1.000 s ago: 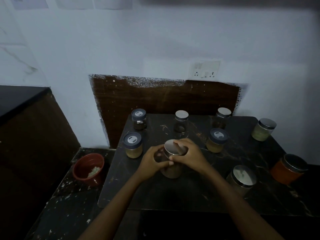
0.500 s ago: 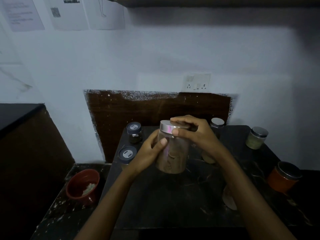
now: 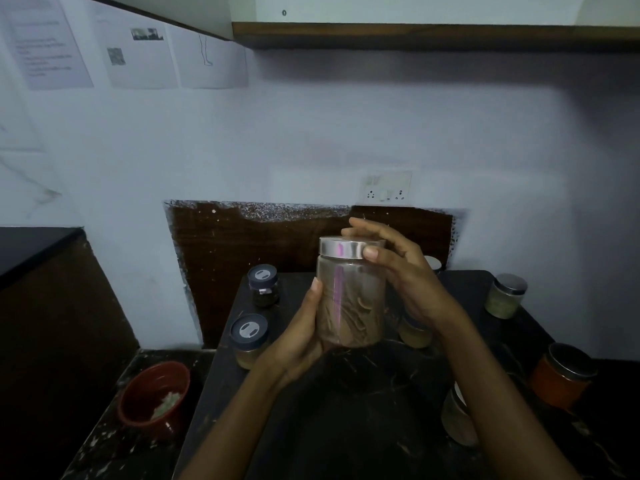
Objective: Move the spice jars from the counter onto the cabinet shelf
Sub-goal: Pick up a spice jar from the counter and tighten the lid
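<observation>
Spanning the lower view, the dark marble counter (image 3: 363, 427); the wooden cabinet edge (image 3: 415, 35) runs high above. The clear jar (image 3: 353, 306), steel lid, brown contents, is upright in mid-air above the counter. Left hand (image 3: 298, 341) wraps its lower side; right hand (image 3: 405, 275) curls over the lid rim. A blue-lidded jar (image 3: 248, 341) stands on the counter at left, an orange jar (image 3: 561, 379) at right.

- Your left hand (image 3: 301, 337) cups the lower side of a clear jar (image 3: 351, 306) of brown spice, held upright over the dark counter (image 3: 363, 427).
- Your right hand (image 3: 398, 271) grips the jar's silver lid (image 3: 346, 247), thumb on the rim.
- Left of the jar stand a rear dark-capped jar (image 3: 263, 285) and a front dark-capped jar (image 3: 248, 336).
- An orange jar (image 3: 561, 379) and a pale green jar (image 3: 505, 296) stand at right.
- A red bowl (image 3: 154, 396) sits lower left; the cabinet shelf (image 3: 415, 34) runs overhead.
</observation>
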A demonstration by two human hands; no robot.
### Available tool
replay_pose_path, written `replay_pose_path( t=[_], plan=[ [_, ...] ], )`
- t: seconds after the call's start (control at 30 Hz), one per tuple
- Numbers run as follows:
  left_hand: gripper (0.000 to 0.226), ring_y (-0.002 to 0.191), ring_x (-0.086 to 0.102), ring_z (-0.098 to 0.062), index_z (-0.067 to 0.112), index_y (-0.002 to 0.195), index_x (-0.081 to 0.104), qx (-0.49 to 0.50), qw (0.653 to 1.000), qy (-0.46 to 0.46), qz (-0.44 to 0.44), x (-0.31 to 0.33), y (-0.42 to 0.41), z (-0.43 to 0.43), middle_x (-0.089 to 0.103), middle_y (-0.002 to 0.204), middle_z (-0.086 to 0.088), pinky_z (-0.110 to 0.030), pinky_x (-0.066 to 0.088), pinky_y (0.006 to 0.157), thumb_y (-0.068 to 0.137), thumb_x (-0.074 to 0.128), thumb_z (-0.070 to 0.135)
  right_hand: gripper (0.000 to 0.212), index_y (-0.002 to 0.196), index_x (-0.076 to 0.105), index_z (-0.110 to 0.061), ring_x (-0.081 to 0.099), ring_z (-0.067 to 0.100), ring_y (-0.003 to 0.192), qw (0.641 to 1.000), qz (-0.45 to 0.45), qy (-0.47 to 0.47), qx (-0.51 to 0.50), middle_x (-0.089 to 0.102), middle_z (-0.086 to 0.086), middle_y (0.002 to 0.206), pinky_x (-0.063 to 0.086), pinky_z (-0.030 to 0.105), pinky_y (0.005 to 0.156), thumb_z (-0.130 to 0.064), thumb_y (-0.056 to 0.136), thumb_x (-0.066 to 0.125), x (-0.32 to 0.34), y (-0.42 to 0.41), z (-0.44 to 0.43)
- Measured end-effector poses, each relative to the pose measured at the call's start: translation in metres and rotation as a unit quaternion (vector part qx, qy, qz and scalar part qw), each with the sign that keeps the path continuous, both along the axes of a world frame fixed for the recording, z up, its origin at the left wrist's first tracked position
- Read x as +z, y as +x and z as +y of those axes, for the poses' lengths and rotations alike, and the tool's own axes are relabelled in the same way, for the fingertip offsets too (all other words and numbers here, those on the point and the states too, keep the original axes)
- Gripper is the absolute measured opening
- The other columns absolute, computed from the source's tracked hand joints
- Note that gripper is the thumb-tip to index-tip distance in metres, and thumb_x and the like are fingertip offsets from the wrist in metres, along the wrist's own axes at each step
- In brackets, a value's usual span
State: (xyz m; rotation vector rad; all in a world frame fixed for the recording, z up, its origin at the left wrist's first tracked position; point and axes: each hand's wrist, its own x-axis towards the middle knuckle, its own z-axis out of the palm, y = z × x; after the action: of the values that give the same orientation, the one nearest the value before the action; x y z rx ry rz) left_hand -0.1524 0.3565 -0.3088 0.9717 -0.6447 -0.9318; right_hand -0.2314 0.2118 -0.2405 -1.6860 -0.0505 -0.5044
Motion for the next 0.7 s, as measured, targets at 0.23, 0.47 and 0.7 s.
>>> replay_pose_path(
  t=[0.23,0.47,0.7],
  plan=[
    [0.093,0.118,0.059,-0.024,0.024,0.133,0.045,0.087,0.994,0.003,-0.07,0.001,0.004,-0.003,0.06,0.128,-0.007,-0.044,0.048,0.096,0.057,0.072,0.07,0.059,0.131,0.045,-0.031,0.053,0.01,0.112,0.992,-0.021,0.018,-0.121,0.049,-0.006,0.125,0.054,0.021,0.074,-0.039,0.077,0.068,-0.006,-0.004,0.015],
    [0.071,0.102,0.063,0.001,0.021,0.137,0.039,0.161,0.969,0.042,-0.185,0.004,-0.003,-0.011,0.06,0.12,0.006,-0.014,0.051,0.077,0.077,0.067,0.046,0.078,0.132,0.038,-0.035,0.05,-0.005,0.099,0.985,-0.004,0.005,-0.171,0.045,-0.024,0.111,0.047,0.015,0.078,-0.046,0.061,0.07,-0.007,0.0,0.037],
    [0.065,0.106,0.062,0.0,0.016,0.138,0.038,0.143,0.969,0.041,-0.2,0.005,-0.002,-0.011,0.058,0.124,0.001,-0.015,0.051,0.08,0.084,0.055,0.048,0.074,0.124,0.046,-0.034,0.055,0.005,0.101,0.98,-0.017,0.049,-0.192,0.051,-0.014,0.111,0.052,0.023,0.081,-0.041,0.055,0.075,-0.006,0.003,0.036]
  ],
)
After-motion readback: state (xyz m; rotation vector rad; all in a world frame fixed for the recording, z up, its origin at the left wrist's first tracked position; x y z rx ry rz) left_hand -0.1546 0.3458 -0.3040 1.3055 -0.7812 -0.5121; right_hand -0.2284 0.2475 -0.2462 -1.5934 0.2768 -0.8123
